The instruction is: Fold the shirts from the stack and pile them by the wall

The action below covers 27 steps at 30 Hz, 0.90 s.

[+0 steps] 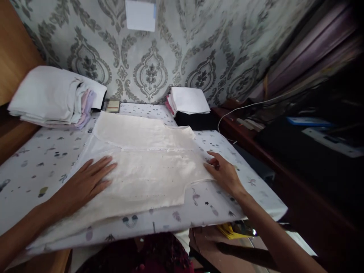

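A cream-white, sleeveless-shaped garment piece point(153, 167) lies spread out on the table, with curved cut-outs at its right end and faint dotted marks across it. My left hand point(88, 178) rests flat on its left part, fingers stretched out. At the right edge of the cloth is my right hand point(224, 172), its thumb and index finger apart and the other fingers curled. The thumb seems to touch the cloth edge. Beneath the garment is a white table cover point(241, 159) printed with small motifs.
Folded white and lilac cloths point(51, 96) are stacked at the back left. Another folded white stack point(190, 99) sits on black cloth point(193, 120) near the patterned wall point(150, 72). A thin white cable point(250, 107) runs to the right, over a dark red surface point(236, 121).
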Motion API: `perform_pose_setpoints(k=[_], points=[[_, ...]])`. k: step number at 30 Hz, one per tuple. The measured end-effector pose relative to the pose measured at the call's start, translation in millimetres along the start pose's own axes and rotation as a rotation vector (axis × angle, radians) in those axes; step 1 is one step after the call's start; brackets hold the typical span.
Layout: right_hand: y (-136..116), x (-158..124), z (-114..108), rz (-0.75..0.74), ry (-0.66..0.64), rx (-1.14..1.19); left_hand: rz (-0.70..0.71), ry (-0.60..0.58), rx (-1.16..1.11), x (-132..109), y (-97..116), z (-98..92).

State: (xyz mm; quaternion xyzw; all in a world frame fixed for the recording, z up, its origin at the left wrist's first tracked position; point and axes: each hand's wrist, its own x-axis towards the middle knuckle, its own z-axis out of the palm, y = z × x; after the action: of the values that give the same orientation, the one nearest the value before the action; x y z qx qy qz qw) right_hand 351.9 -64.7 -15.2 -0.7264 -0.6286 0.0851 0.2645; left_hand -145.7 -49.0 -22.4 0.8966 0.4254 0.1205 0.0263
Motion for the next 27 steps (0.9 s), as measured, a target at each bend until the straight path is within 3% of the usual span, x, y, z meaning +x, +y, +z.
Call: perform_pose_setpoints(k=[5,13,16,27], points=[[-4,26,-2,-0.036,-0.088,-0.104,0.034,0.028,0.057,-1,-3,4.5],[-26,148,27,0.072,-0.013,-0.119,0.061,0.088,0.142,0,-4,7.6],[-29,175,39,0.108,0.020,-0.084,0.074,0.101,0.168,1,-1,4.0],[-28,179,45,0.027,0.134,-0.088,0.023,0.047,0.107,3,1,0.3]])
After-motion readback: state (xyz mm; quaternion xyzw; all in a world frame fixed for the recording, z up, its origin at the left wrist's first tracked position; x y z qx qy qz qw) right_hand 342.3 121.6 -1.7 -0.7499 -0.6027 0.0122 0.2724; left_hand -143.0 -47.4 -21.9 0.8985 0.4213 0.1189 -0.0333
